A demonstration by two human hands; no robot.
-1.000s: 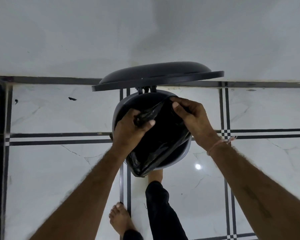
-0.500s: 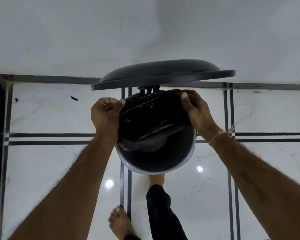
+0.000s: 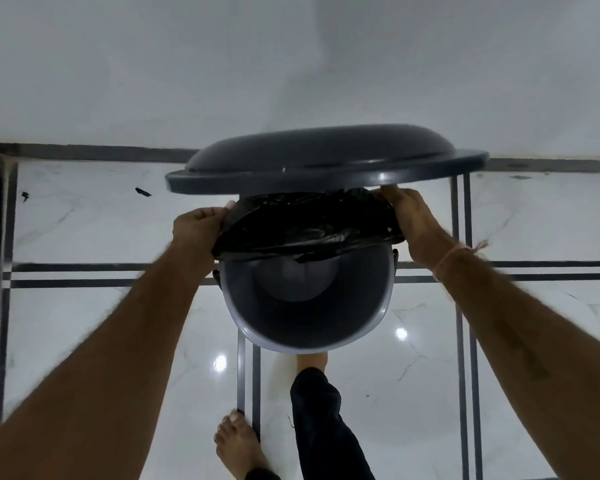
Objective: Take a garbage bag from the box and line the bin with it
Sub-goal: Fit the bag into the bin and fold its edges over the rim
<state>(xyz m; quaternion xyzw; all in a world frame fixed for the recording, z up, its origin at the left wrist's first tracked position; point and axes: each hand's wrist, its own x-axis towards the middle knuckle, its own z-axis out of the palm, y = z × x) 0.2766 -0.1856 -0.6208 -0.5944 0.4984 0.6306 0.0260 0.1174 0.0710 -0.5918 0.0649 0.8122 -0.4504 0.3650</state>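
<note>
2 bare forearms reach out over a glossy white marble-look floor (image 3: 84, 306) crossed by paired dark inlay lines. Nearest, a bare foot (image 3: 238, 445) stands flat on the tile, and beside it a leg in a dark trouser (image 3: 321, 420) stretches toward the base of the bin, its foot tucked under the near rim.

Next comes the bin (image 3: 309, 327) itself: round, grey smooth plastic, with a pale thin rim and a dull, empty-looking inside that narrows to a lighter bottom. Its near half is still uncovered.

Across the far half of the mouth lies the garbage bag (image 3: 305, 226), black thin film, crinkled and shiny where the light catches its folds. It is stretched side to side in a wrinkled band, its lower edge sagging a little over the opening.

The left hand (image 3: 196, 230) is closed on the bag's left edge at the bin's left rim, fingers curled around the plastic. The right hand (image 3: 413, 226), a thin cord at its wrist, pinches the right edge against the right rim, fingertips up near the lid.

Beyond them the lid (image 3: 326, 161) stands raised, a domed dark grey disc with a flat brim and a soft sheen. Behind it, a dark skirting strip meets a plain pale wall (image 3: 291, 64).
</note>
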